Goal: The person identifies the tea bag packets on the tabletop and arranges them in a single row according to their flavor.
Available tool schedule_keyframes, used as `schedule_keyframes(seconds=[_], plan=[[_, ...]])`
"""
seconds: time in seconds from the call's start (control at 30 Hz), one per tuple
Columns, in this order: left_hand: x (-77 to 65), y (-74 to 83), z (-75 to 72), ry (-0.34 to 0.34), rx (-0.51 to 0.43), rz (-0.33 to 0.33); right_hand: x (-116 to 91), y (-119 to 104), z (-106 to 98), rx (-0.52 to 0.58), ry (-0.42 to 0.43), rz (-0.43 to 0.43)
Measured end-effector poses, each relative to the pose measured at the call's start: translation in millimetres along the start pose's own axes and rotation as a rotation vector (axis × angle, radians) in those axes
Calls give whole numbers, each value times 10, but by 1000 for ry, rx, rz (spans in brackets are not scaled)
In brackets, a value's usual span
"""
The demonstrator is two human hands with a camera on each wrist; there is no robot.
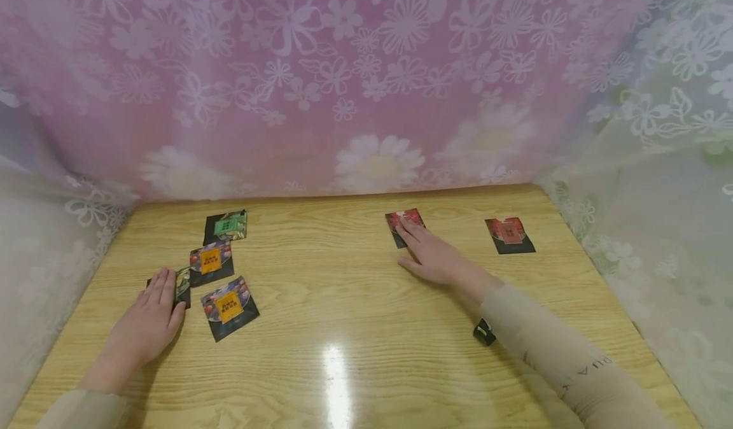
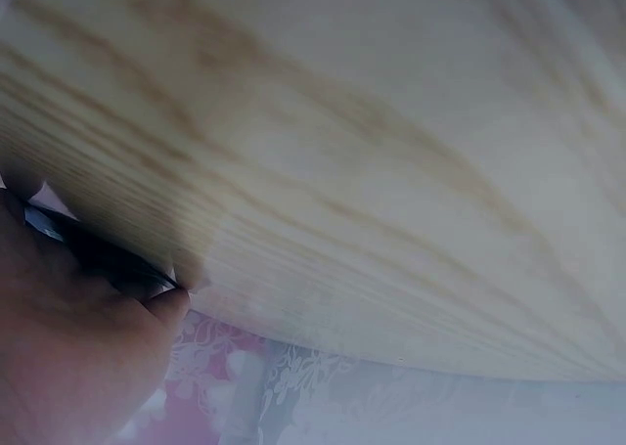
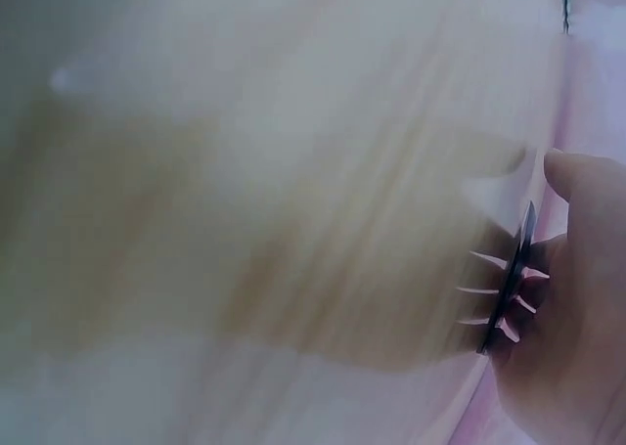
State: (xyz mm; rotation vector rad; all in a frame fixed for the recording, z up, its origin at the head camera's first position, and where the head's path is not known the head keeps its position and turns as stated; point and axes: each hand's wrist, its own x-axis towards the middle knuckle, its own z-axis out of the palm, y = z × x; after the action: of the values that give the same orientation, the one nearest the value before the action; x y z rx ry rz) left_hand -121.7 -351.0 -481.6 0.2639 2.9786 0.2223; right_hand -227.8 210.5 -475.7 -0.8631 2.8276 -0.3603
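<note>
In the head view my left hand (image 1: 146,317) lies palm down at the left, its straight fingers over a dark packet with green print (image 1: 183,290). Most of that packet is hidden by the fingers; the left wrist view shows its dark edge beneath the hand (image 2: 83,352). Farther right, my right hand (image 1: 431,255) reaches out with extended fingertips on a red and black packet (image 1: 392,221). Seen from the right wrist, this thin packet (image 3: 507,287) is under the fingers, with the thumb standing apart from it.
Close to the left hand lie two packets with orange labels, one nearer (image 1: 230,308) and one behind it (image 1: 210,261). A green-labelled packet (image 1: 228,226) is at the back left. Another red packet (image 1: 509,235) lies right of the right hand. Floral curtains (image 1: 343,85) surround the wooden table (image 1: 321,270).
</note>
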Motion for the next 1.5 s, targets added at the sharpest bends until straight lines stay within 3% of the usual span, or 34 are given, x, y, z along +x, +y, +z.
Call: schedule_keyframes(seconds=[0.3,0.73,1.5], plan=[[0,-18,18,2,-4,2,-346,150,-59,11,23,63],[-3,-10,16,-2,6,3,-656,268,-92,-11,31,116],[-9,1,10,12,12,19,-825,321,-131,-16,31,170]])
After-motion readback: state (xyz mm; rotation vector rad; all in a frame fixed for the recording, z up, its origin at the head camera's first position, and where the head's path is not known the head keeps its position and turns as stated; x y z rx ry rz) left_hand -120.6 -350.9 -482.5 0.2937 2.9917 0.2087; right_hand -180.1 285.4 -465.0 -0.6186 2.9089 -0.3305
